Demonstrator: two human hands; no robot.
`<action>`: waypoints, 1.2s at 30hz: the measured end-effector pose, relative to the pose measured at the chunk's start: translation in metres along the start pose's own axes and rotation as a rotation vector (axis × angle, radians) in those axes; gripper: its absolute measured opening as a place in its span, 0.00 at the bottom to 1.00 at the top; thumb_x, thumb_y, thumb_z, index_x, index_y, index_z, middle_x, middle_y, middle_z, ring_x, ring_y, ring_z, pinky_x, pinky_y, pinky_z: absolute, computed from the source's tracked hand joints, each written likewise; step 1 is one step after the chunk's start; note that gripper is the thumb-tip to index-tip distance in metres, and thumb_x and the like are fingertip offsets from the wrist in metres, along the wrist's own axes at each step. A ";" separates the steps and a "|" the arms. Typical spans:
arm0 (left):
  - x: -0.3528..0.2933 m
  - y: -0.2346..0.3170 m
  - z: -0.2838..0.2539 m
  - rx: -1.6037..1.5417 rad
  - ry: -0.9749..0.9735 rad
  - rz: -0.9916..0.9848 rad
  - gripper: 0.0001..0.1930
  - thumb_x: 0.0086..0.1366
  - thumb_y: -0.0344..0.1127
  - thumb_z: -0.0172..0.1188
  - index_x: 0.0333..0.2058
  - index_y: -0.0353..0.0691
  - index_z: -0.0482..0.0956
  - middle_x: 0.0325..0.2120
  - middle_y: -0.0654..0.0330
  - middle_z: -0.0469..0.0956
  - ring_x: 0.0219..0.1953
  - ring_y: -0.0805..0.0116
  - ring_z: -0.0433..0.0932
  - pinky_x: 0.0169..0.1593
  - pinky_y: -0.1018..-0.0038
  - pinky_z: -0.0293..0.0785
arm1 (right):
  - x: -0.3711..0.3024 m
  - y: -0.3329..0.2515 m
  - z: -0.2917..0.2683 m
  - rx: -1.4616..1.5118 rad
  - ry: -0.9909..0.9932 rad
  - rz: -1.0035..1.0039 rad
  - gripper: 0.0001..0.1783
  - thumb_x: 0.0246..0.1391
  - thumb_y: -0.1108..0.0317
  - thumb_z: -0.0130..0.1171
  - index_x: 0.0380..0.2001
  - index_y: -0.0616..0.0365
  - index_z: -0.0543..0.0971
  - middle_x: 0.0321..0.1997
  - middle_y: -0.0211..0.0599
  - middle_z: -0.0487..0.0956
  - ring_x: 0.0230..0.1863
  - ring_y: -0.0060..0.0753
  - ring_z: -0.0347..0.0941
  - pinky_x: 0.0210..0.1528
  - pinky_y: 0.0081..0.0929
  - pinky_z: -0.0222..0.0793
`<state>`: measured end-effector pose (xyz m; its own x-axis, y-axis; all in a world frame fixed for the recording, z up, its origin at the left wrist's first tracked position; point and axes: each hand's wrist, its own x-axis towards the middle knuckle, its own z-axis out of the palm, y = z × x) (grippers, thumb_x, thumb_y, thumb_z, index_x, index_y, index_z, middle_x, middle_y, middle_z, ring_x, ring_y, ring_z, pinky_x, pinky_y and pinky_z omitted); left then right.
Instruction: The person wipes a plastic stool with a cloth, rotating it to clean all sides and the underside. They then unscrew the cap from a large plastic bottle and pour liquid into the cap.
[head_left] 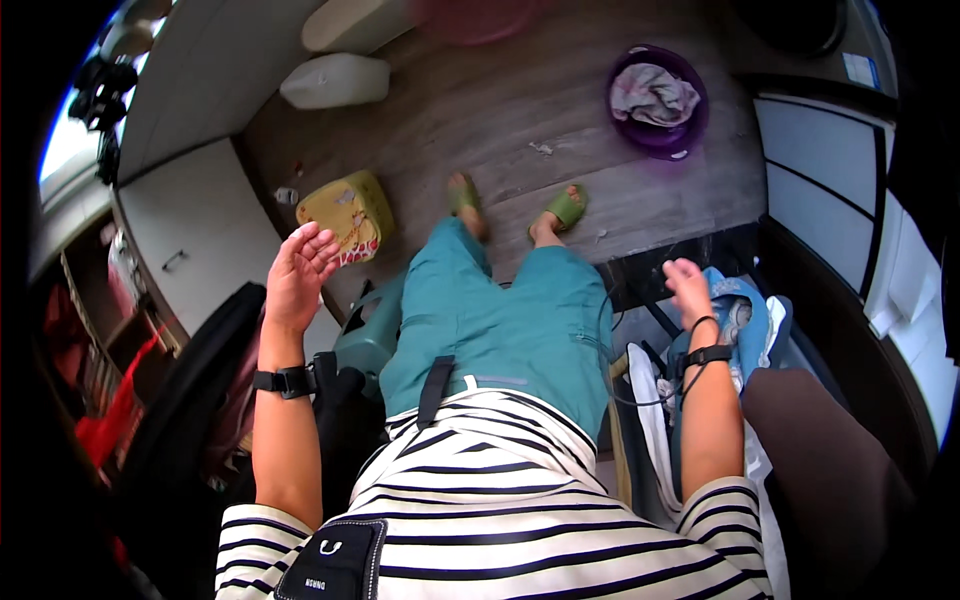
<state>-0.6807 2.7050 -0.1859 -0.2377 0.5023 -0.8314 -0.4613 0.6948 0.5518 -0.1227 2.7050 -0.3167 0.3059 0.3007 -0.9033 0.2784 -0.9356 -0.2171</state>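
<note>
My left hand (298,278) is raised in the air with the palm turned up and the fingers loosely apart. It holds nothing, and a yellow patterned box-shaped stool (350,212) stands on the floor just beyond it. On the other side, my right hand (688,290) is also lifted, smaller and slightly blurred, its fingers extended with nothing seen in them. Beside and below it lies a pile of blue and white clothes (735,310). Each wrist wears a black strap, and a thin dark cord loops by the right one.
A purple basin (690,133) holding a crumpled pale cloth stands far right on the wooden floor (500,110). Whitish plastic jugs (340,82) lie far left. A white cabinet (200,230) is at left, a teal container (370,335) by my legs, and a panelled white unit (820,170) at right.
</note>
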 end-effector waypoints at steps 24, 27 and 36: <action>0.247 0.226 0.184 1.085 -0.473 -0.128 0.19 0.66 0.52 0.49 0.49 0.49 0.72 0.43 0.70 0.75 0.47 0.75 0.70 0.54 0.70 0.58 | -0.209 0.109 0.347 1.333 0.134 0.756 0.31 0.51 0.44 0.56 0.54 0.50 0.69 0.54 0.30 0.72 0.52 0.33 0.68 0.48 0.41 0.61; 0.228 0.181 0.229 1.328 -0.602 -0.145 0.18 0.66 0.52 0.48 0.48 0.50 0.72 0.41 0.71 0.75 0.45 0.77 0.70 0.51 0.72 0.58 | -0.238 0.124 0.418 1.503 0.106 0.834 0.29 0.51 0.47 0.58 0.54 0.47 0.68 0.54 0.31 0.71 0.54 0.35 0.68 0.52 0.46 0.59; 0.154 0.071 0.277 1.781 -0.906 -0.014 0.21 0.67 0.51 0.48 0.52 0.46 0.70 0.40 0.71 0.75 0.42 0.78 0.71 0.43 0.78 0.61 | -0.301 0.154 0.611 1.889 0.263 1.086 0.24 0.51 0.51 0.59 0.49 0.48 0.70 0.50 0.26 0.73 0.48 0.31 0.69 0.46 0.41 0.63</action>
<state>-0.5128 2.9743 -0.2563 0.4432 0.1630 -0.8815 0.8886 0.0501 0.4560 -0.7281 2.3573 -0.3037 -0.1876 -0.4584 -0.8687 -0.9508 0.3066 0.0436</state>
